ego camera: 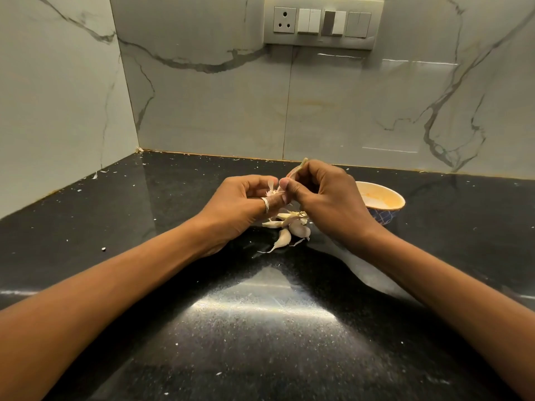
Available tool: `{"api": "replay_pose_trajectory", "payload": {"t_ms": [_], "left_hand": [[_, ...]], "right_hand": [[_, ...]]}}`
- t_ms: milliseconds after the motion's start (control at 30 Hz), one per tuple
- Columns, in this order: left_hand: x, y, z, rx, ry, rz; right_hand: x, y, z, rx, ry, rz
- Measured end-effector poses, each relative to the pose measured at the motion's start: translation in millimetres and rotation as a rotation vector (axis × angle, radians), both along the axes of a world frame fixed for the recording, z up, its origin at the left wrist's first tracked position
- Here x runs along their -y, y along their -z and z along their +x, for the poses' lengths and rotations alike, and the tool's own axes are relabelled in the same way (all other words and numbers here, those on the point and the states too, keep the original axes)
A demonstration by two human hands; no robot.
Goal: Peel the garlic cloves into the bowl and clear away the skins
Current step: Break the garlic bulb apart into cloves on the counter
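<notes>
My left hand (pixel 240 204), with a ring on the thumb, pinches a garlic clove (pixel 272 192) above the counter. My right hand (pixel 321 195) meets it from the right, its thumb and fingers pinching the clove's papery skin, and a strip of skin (pixel 302 162) sticks up past the knuckles. Below both hands lies a small pile of unpeeled cloves and skin flakes (pixel 289 227). A pale bowl (pixel 385 198) with an orange-stained inside stands just right of my right hand, partly hidden by it.
The black speckled counter (pixel 260 328) carries scattered white skin crumbs, mostly at the left and near the back. Marble-look walls close the back and left sides, meeting in a corner (pixel 139 149). A switch panel (pixel 322 23) sits high on the back wall.
</notes>
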State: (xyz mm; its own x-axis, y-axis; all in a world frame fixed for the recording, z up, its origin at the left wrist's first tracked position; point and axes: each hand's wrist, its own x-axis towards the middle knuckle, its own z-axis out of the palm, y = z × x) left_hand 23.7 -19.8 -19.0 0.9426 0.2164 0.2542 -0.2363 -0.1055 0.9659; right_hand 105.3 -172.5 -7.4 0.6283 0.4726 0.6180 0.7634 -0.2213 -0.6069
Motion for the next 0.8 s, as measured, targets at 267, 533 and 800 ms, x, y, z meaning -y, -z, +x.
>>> {"api": "replay_pose_trajectory", "payload": {"t_ms": [267,533,800], "left_hand": [[2.1,-1.8,0.5,-0.112,-0.012,0.046],[-0.1,-2.5,-2.8,-0.125,0.001,0.113],[2.5,-5.0,-5.9,-0.132,0.037,0.084]], "right_hand": [[0.1,-0.3,-1.7,-0.052,-0.042,0.034],[1.4,0.1,0.3,-0.037,-0.076,-0.074],[1.3,-0.4,-0.5,-0.016,-0.062,-0.101]]}}
